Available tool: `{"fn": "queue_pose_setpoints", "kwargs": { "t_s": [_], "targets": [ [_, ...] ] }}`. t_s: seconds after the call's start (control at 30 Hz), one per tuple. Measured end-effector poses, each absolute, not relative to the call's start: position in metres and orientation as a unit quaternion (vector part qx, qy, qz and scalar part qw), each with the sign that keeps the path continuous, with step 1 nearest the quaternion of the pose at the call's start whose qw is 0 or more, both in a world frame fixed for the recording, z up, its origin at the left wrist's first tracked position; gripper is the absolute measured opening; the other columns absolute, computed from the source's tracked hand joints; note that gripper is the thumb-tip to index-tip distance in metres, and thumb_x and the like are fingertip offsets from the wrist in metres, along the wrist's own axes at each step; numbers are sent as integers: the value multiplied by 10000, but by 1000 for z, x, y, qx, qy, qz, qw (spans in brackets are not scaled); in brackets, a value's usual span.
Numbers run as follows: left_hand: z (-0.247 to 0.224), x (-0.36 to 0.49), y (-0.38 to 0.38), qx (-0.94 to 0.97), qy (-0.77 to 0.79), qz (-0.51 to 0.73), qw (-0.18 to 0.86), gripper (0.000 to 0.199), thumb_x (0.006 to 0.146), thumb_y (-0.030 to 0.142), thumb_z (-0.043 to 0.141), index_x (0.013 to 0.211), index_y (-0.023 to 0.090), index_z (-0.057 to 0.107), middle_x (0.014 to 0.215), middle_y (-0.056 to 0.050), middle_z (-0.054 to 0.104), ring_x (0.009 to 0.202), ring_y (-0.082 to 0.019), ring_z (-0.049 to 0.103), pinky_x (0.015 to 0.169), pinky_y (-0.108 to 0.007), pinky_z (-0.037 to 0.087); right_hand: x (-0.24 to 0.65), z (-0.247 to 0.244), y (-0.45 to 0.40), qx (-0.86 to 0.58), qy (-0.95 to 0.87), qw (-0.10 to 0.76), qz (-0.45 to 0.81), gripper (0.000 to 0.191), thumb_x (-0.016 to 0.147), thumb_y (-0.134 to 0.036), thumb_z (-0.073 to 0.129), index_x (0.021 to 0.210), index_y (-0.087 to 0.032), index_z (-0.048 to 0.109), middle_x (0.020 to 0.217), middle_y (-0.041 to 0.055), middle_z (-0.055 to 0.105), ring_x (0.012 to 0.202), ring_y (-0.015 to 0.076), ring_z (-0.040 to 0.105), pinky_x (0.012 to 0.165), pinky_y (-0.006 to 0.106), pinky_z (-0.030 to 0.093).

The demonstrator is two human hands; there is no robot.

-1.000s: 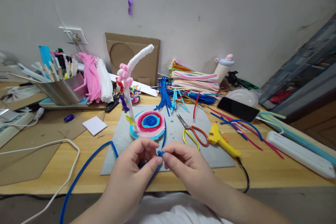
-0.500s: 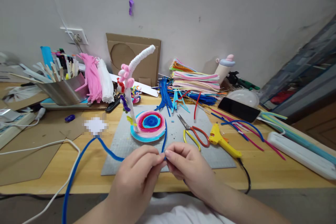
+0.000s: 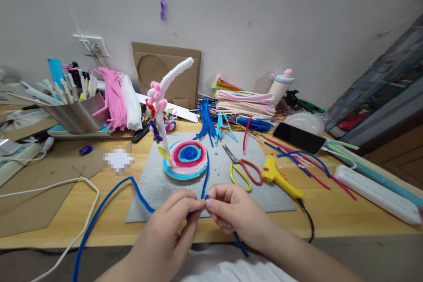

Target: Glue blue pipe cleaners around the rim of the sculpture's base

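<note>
My left hand [image 3: 175,224] and my right hand [image 3: 233,209] meet fingertip to fingertip over the near edge of the grey cutting mat [image 3: 280,198]. Both pinch a blue pipe cleaner [image 3: 109,196], whose long bent length runs out to the left and down past the table edge. A short blue end hangs below my right hand. Another blue stretch rises from my fingers along the right side of a round base [image 3: 185,169] coiled in blue, red and pink. From that base stands a white wrapped stem [image 3: 160,121] with small coloured flowers, bending right at its top.
Scissors [image 3: 243,167] and a yellow glue gun [image 3: 280,178] lie right of the base. Pipe cleaner bundles [image 3: 244,99], a phone [image 3: 299,137] and a white power strip [image 3: 376,194] are farther right. A metal holder [image 3: 77,114] and white cable [image 3: 94,207] are at left.
The bent peak of the blue pipe cleaner at left has dropped and shifted right. A blue bit now shows between my fingertips, and more of the end shows below my right hand.
</note>
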State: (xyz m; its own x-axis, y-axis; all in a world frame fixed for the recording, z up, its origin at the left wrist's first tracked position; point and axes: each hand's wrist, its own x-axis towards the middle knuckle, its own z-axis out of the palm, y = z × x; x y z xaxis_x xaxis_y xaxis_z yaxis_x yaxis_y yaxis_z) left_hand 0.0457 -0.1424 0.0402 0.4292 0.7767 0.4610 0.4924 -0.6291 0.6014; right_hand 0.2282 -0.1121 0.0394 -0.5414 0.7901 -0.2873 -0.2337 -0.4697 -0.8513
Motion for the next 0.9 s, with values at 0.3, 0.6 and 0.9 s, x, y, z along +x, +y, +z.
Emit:
{"fn": "queue_pose_setpoints", "kwargs": {
  "t_s": [0.3, 0.6, 0.9],
  "targets": [
    [56, 42, -140, 841, 416, 218, 268, 301, 897, 121, 449, 1131, 295, 524, 970, 13, 600, 820, -106, 602, 670, -193, 472, 229, 43, -116, -391, -448, 239, 767, 236, 705, -353, 691, 712, -186, 524, 419, -136, 344, 364, 27, 219, 356, 192, 130],
    [49, 37, -139, 842, 430, 215, 245, 191, 889, 138, 475, 1017, 261, 543, 946, 10, 628, 841, -124, 617, 706, -219, 479, 229, 42, -116, -388, -450, 238, 769, 261, 699, -367, 703, 700, -189, 512, 397, -138, 354, 355, 29, 233, 354, 188, 146],
    [47, 34, -140, 880, 381, 243, 148, 173, 890, 88, 431, 895, 211, 552, 843, -9, 645, 723, -115, 625, 628, -193, 481, 231, 42, -118, -391, -455, 209, 773, 245, 705, -357, 698, 695, -180, 529, 399, -125, 378, 355, 26, 251, 356, 173, 169]
  ]
}}
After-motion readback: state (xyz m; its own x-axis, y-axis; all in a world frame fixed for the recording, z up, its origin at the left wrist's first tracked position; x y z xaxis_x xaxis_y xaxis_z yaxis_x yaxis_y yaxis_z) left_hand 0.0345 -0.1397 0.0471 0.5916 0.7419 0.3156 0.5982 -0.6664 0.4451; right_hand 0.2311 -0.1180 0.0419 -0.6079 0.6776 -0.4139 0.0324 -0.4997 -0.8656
